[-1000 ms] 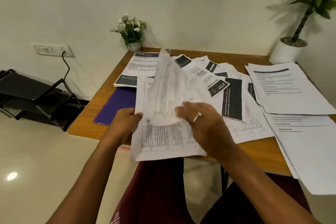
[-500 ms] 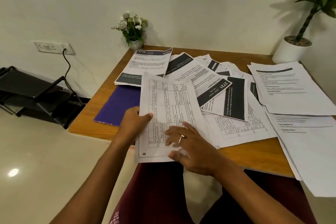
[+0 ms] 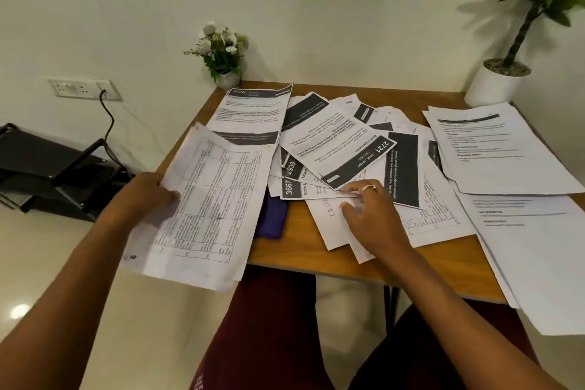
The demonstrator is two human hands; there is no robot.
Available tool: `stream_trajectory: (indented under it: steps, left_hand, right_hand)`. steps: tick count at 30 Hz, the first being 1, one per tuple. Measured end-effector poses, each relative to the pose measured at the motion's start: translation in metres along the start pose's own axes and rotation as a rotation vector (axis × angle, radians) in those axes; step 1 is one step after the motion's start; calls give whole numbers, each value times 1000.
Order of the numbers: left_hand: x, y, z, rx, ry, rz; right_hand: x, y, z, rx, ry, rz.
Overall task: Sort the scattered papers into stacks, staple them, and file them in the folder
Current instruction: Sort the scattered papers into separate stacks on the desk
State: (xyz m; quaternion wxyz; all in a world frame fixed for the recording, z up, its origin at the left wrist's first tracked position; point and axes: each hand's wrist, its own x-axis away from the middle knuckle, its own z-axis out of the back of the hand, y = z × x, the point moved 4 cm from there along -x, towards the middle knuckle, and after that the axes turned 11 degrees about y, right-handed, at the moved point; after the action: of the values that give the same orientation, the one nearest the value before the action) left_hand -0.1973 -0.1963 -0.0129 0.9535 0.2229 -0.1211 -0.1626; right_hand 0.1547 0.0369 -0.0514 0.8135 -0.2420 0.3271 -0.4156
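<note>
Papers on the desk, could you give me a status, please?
Left hand grips gridded stack. Right hand on loose sheets. Purple folder mostly buried.
</note>
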Motion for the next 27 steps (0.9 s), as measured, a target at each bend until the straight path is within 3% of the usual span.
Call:
stream_trajectory:
  steps: [4, 6, 11, 16, 21, 27]
  left_hand:
    - [9, 20, -11, -160, 263, -101]
    - [26, 39, -20, -151, 358, -238]
    - [65, 90, -62, -4, 212, -426]
    - [78, 104, -96, -17, 70, -467]
    - [80, 106, -100, 31, 76, -486]
    - [78, 114, -93, 280, 72, -464]
  right_hand:
    - [-18, -6, -4, 73, 22, 12]
    - [-28, -11, -11, 166, -2, 43]
    - [-50, -17, -33, 375, -100, 120]
    - [-56, -21, -37, 436, -10, 264]
    - [-59, -23, -14, 302, 66, 315]
    - [-68, -29, 40, 29, 351, 168]
